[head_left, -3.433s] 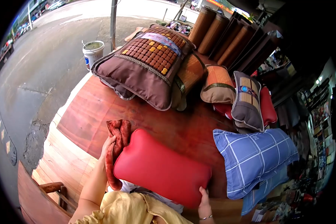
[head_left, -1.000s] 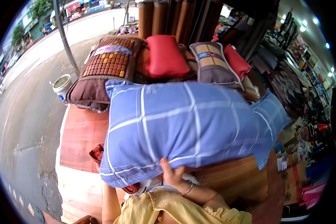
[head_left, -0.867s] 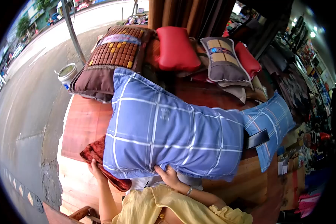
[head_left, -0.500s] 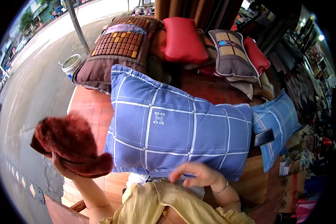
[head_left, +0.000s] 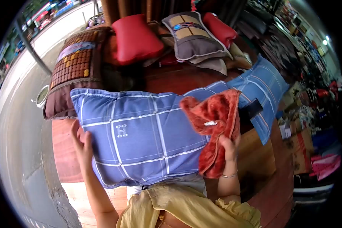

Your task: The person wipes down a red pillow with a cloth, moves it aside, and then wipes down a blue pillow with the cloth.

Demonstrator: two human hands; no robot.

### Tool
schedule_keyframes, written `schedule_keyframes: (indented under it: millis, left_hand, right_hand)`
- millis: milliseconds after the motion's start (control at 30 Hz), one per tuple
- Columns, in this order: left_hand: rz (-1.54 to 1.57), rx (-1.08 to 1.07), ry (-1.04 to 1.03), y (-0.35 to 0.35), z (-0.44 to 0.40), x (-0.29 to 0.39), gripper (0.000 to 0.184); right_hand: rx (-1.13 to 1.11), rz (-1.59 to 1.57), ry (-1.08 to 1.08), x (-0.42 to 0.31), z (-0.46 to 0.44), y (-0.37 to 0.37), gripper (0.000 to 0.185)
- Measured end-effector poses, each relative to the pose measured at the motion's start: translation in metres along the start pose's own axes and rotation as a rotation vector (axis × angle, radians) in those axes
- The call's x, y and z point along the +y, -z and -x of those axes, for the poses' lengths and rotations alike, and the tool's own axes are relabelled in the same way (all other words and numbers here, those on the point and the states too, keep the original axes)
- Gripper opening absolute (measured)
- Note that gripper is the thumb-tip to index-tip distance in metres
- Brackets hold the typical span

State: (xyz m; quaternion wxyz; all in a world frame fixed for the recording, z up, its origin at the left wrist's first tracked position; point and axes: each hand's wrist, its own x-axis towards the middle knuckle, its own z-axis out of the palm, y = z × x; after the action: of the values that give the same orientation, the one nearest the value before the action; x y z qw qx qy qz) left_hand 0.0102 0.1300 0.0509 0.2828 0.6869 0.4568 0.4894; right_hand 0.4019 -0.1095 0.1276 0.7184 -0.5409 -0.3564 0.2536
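A blue pillow [head_left: 140, 140] with white check lines lies across my lap. My left hand [head_left: 81, 142] is at its left edge, fingers apart; whether they touch the fabric I cannot tell. On the right, my right hand [head_left: 228, 147] grips a red plush cloth [head_left: 212, 117], bunched below and spread above, with a small white label showing. The cloth covers the right part of the pillow. A lighter blue checked pillow [head_left: 269, 85] lies beyond it, with a dark phone [head_left: 252, 109] resting at its near side.
At the back are a brown pillow with wooden beads [head_left: 74, 62], a red cushion [head_left: 136, 40], a grey pillow with a bamboo panel [head_left: 195, 38] and another red cushion [head_left: 220, 29]. A white bucket [head_left: 41, 96] stands on the pavement. Cardboard boxes [head_left: 300, 150] are at right.
The red cloth has passed from my left hand to my right, over the pillow's right side. My left hand has come to the pillow's left edge. The view has turned right.
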Motion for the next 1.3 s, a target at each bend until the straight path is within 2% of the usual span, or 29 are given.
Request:
schedule_keyframes:
  millis: [33,67,100,133,200,233,300,367,400,467,533,600,633,700,733,767,833,900,933,967,1033,1100,1200,1300]
  left_hand:
    - [0.123,0.003,0.138,0.005,0.003,-0.024,0.054]
    - [0.282,-0.06,0.271,0.005,0.01,-0.01,0.053]
    - [0.267,-0.147,0.391,0.009,0.02,-0.018,0.062]
    - [0.269,-0.158,0.391,0.012,0.032,-0.02,0.062]
    - [0.296,-0.066,0.48,0.018,0.062,-0.022,0.064]
    - [0.311,-0.016,0.519,0.021,0.076,-0.022,0.065]
    - [0.336,0.095,0.599,0.03,0.102,-0.025,0.067]
    - [0.175,0.131,0.412,0.064,0.114,-0.057,0.063]
    - [0.161,0.185,0.472,0.086,0.119,-0.091,0.061]
    - [-0.018,0.283,0.431,0.109,0.116,-0.141,0.061]
    - [-0.163,0.198,0.379,0.132,0.11,-0.152,0.06]
    - [-0.272,0.221,0.281,0.109,0.077,-0.057,0.058]
    - [-0.467,0.288,0.129,0.09,0.063,-0.009,0.057]
    - [-0.203,0.222,0.016,0.071,0.047,0.033,0.057]
    - [-0.219,0.151,0.066,0.052,0.044,0.048,0.054]
    - [-0.231,0.076,0.115,0.033,0.041,0.059,0.053]
    - [-0.477,-0.119,-0.076,-0.005,0.043,0.028,0.052]
    - [-0.895,-0.145,-0.103,-0.011,0.045,-0.014,0.054]
    - [-0.741,-0.08,-0.043,-0.014,0.036,0.015,0.054]
    - [-0.544,-0.031,0.003,-0.008,0.036,0.008,0.051]
    - [-0.619,-0.055,-0.035,-0.009,0.037,0.033,0.048]
    - [-0.601,-0.039,-0.012,-0.007,0.039,0.033,0.044]
    - [-0.557,-0.013,-0.001,-0.009,0.038,0.032,0.044]
    - [-0.568,0.004,-0.026,-0.016,0.038,0.034,0.043]
  right_hand:
    - [0.038,0.068,0.06,0.022,0.002,0.028,0.066]
    - [0.098,0.101,0.103,0.036,0.001,0.039,0.063]
    - [0.154,0.134,0.143,0.047,-0.001,0.046,0.061]
    - [0.164,0.139,0.142,0.059,-0.003,0.05,0.061]
    - [0.177,0.083,0.008,0.075,-0.006,0.055,0.059]
    - [0.098,0.053,0.125,0.055,-0.015,0.035,0.057]
    - [-0.006,-0.024,0.104,0.05,-0.031,0.007,0.055]
    - [-0.129,-0.078,0.105,0.062,-0.05,-0.019,0.055]
    - [-0.165,-0.088,0.104,0.076,-0.058,-0.032,0.055]
    - [-0.236,-0.119,0.117,0.093,-0.071,-0.071,0.057]
    - [-0.308,-0.03,0.191,0.094,-0.089,-0.107,0.048]
    - [-0.366,0.129,0.255,0.082,-0.101,-0.132,0.039]
    - [-0.393,0.108,0.256,0.073,-0.099,-0.145,0.039]
    - [-0.486,0.498,0.623,0.056,-0.085,-0.161,0.039]
    - [-0.6,0.614,0.71,0.039,-0.071,-0.174,0.04]
    - [-0.71,0.731,0.799,0.025,-0.051,-0.189,0.04]
    - [-0.788,0.722,0.932,0.024,-0.016,-0.216,0.03]
    - [-0.788,0.771,0.967,0.059,-0.007,-0.216,0.026]
    - [-0.775,0.823,0.998,0.068,-0.007,-0.218,0.022]
    - [-0.762,0.834,0.915,0.068,-0.013,-0.208,0.018]
    - [-0.701,0.936,0.804,0.056,-0.038,-0.182,0.026]
    - [-0.527,1.07,0.651,0.053,-0.07,-0.145,0.038]
    - [-0.305,1.162,0.451,0.084,-0.11,-0.078,0.034]
    - [-0.222,1.242,0.366,0.103,-0.128,-0.045,0.033]
